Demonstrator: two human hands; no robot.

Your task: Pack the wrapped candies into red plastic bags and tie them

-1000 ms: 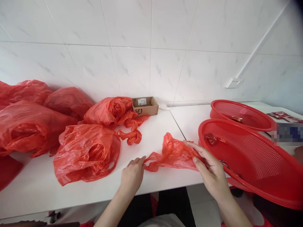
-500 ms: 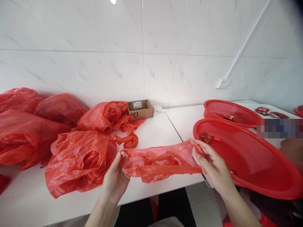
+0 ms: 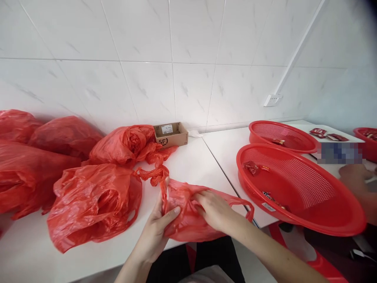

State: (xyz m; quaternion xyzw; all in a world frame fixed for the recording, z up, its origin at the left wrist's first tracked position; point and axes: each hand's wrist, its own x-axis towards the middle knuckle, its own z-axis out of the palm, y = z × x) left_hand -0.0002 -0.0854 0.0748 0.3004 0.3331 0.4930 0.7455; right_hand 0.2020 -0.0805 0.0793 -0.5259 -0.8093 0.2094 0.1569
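— At the near edge of the white table (image 3: 194,165), what's in hand?
— You've got a crumpled red bag (image 3: 188,232), part of it hanging over the edge. Your left hand (image 3: 156,236) grips its left side, thumb pressed over the film.
— And the right?
— Your right hand (image 3: 215,208) lies on top, fingers curled into the folds. A red basket (image 3: 303,184) sits just to your right, and a stuffed bag (image 3: 94,204) to your left.

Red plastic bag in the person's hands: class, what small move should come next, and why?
Probably the right hand should draw in the loose handle loop. The left hand pinches the left edge of the red plastic bag and the right hand lies on its crumpled middle, yet that loop trails out to the right at the table edge.
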